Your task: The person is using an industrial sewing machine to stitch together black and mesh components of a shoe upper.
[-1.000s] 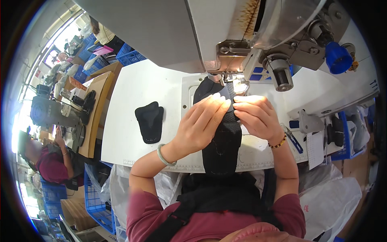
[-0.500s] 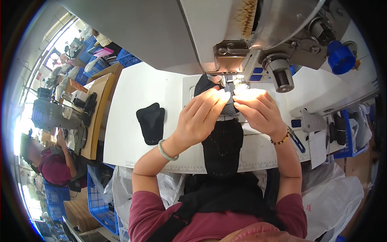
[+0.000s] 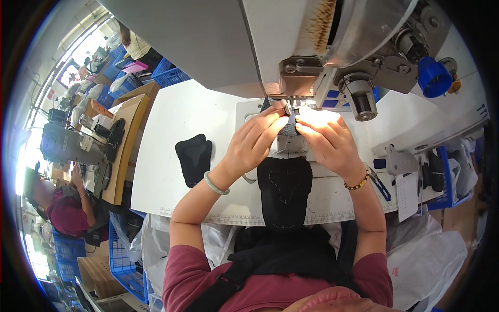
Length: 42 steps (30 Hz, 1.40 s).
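A dark fabric piece with a grey textured patch [image 3: 289, 129] lies under the needle area of a sewing machine [image 3: 300, 78]. My left hand [image 3: 254, 139] has its fingers closed on the left edge of this fabric piece. From the other side, my right hand [image 3: 328, 141] pinches its right edge, with bright lamp light on the fingers. The fingers and presser parts hide much of the fabric. Nearer to me, a black fabric piece [image 3: 285, 193] with pale marked outlines hangs slightly over the table edge. Another black fabric piece [image 3: 194, 160] lies to the left, apart from my hands.
The white sewing table [image 3: 156, 171] has a ruler strip along its front edge. A utility knife [image 3: 382, 187] lies right of my wrist, beside a metal bracket [image 3: 401, 159]. Blue baskets [image 3: 125, 262] and plastic bags stand around. At far left, a co-worker [image 3: 70, 213] sits at another machine.
The patched fabric has shifted slightly away from me and left, leaving a gap before the nearer black piece. My hands have moved slightly with it, still closed on its edges.
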{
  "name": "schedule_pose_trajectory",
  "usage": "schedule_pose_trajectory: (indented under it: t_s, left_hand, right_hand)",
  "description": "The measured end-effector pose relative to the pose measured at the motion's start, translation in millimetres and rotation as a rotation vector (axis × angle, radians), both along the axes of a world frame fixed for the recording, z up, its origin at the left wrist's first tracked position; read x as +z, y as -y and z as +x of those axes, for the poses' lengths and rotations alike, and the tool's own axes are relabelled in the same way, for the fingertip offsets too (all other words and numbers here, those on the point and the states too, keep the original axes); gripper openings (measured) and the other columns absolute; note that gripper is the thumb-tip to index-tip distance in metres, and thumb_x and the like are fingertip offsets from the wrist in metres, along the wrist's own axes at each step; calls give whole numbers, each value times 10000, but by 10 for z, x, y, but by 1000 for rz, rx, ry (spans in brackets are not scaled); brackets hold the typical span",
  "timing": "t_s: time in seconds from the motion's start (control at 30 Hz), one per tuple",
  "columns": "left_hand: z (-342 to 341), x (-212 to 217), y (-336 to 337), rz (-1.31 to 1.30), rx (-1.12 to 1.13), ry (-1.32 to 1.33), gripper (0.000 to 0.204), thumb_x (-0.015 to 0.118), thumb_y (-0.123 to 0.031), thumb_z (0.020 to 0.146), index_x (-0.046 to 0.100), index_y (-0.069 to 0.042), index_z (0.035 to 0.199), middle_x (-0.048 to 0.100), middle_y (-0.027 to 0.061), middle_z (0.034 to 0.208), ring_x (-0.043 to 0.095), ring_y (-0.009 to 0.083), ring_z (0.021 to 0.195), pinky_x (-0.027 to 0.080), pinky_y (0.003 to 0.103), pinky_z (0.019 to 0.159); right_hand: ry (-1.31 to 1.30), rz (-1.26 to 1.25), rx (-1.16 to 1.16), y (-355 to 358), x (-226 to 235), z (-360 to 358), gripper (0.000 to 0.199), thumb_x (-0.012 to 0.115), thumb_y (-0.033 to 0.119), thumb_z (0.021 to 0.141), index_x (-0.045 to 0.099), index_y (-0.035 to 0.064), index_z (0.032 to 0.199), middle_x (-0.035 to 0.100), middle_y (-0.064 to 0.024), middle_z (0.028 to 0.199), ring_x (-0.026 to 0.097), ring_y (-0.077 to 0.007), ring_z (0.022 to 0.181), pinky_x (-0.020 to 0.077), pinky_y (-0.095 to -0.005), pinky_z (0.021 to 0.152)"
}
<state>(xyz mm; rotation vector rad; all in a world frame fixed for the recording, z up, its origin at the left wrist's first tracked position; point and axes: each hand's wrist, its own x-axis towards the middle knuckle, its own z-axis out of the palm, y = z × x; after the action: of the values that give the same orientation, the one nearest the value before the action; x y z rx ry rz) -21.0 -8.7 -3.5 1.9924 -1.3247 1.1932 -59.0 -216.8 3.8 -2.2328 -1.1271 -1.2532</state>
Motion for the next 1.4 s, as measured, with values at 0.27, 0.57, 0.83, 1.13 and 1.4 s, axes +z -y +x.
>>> schedule_pose_trajectory:
  t_s: [0.27,0.57,0.83,1.13,1.4]
  left_hand:
    - [111,-24,-8,7,18,61,402,593,105,682,578,21,1075,616,152,1075,635,274,983,534,335,792]
    - [333,94,-153,-299,-155,-338,253,634,-5,765,628,14,1017,662,131,970,647,275,882,508,351,788]
    - [857,73,-224,-406,-721,-1943,246,565,-76,851,617,89,1026,659,156,949,657,200,786,567,324,694]
    - [715,65,-131,-469,-712,-1757,251,605,-157,777,629,51,917,648,166,855,652,231,666,576,359,558]
    - [474,32,-176,-570,-914,-1812,332,597,-39,813,588,72,1126,660,137,1006,662,181,884,542,260,820]
  right_hand:
    - [-16,84,-100,-96,-46,-14,261,699,56,772,640,57,1026,629,-52,1040,601,-211,941,441,-336,804]
    - [-46,190,-112,-133,-43,-11,206,696,48,777,638,49,975,634,-48,994,595,-217,920,418,-341,833]
    - [-66,232,-84,-116,-84,15,230,693,43,775,642,70,998,629,-51,1042,590,-221,964,415,-335,840]
    - [-78,225,-69,-118,-73,14,252,689,51,779,642,77,1026,617,-46,1074,576,-224,1018,408,-345,858]
    - [-19,134,-110,-263,-159,-108,356,719,52,741,629,114,1080,583,-19,1104,560,-203,979,423,-341,859]
